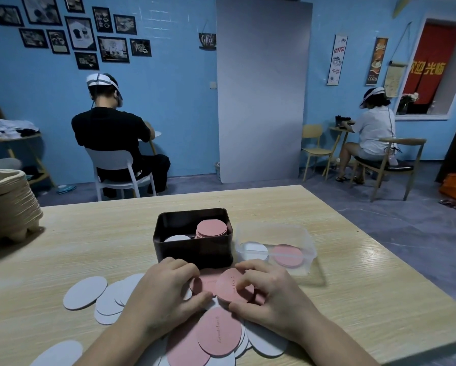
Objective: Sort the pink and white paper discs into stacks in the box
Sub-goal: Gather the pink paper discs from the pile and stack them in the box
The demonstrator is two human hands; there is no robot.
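- At the near edge of the wooden table [340,273], both hands down over a heap of loose paper discs
- In the right hand [269,294], a lettered pink disc [230,287], tilted up off the heap; pinched between the thumb at its near rim and curled fingers on its face
- In the left hand [166,291], a second pink disc [204,282], partly hidden; gripped with fingers curled over its far edge and the thumb at its near edge; overlapped on its right by the lettered one
- Just beyond the knuckles, a black box [193,250], open at the top; inside on the right, a pink stack [211,228] rising close to the rim; inside on the left, a far lower white stack [177,238]
- Touching or just beside the box on its right, a clear plastic container [274,228]; seen through it, one white disc [253,250] and one pink disc [287,256], side by side
- Fanned out to the left of the hands, loose white discs [85,293]; below the wrists, more loose pink discs [219,331] lying over white ones
- At the table's far left edge, a pile of pulp trays [7,204]
- In the background, two seated people with their backs turned, against a blue wall hung with framed pictures
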